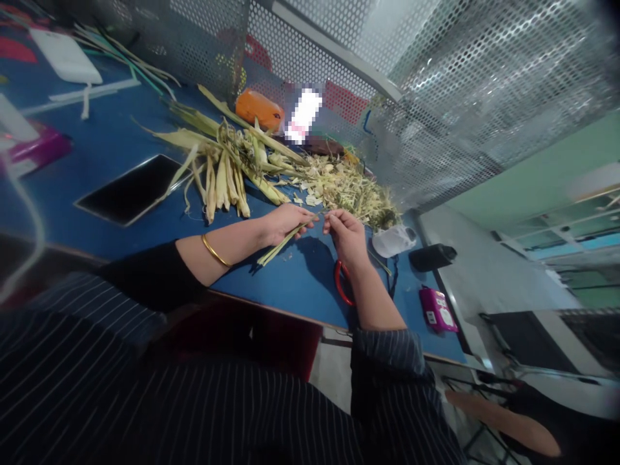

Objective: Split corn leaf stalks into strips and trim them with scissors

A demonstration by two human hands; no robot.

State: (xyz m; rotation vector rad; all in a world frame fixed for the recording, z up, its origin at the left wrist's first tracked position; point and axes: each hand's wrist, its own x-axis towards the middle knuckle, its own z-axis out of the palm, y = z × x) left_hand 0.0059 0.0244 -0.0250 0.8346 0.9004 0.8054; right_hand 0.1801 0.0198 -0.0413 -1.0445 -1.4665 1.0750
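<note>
- Gripping with left hand (290, 224), centre of frame: fingers closed around a slim bundle of long, pale green, fibrous plant strips (278, 250), with loose ends pointing down and to the left.
- Pinching with right hand (346, 236), just right of centre: thumb against fingertips, closed on the thin upper end of the same strips, near the left fingertips.
- Noted on the left wrist: a smooth gold-coloured bangle (216, 250).
- Located the strips between both hands, just above a blue flat tabletop (300, 284).
- Observed beyond the left hand, upper centre: a heap of long yellow-green dried husks (223, 181), next to a spread of pale shredded plant scraps (343, 184).
- Observed beside the right forearm: a red plastic loop (338, 284), partly hidden by the arm.
- Recorded right of the right hand: a crumpled, whitish translucent plastic container (394, 241), a black cylindrical object (433, 258) and, below, a magenta and white soft pack (437, 310).
- Recorded left of the husks: a flat black glossy rectangular device (130, 188); at upper left, a white rounded rectangular device (65, 55).
- Recorded behind the husks: a bright orange packet (260, 108).
- Seen at lower right: another person's bare arm (504, 420).
</note>
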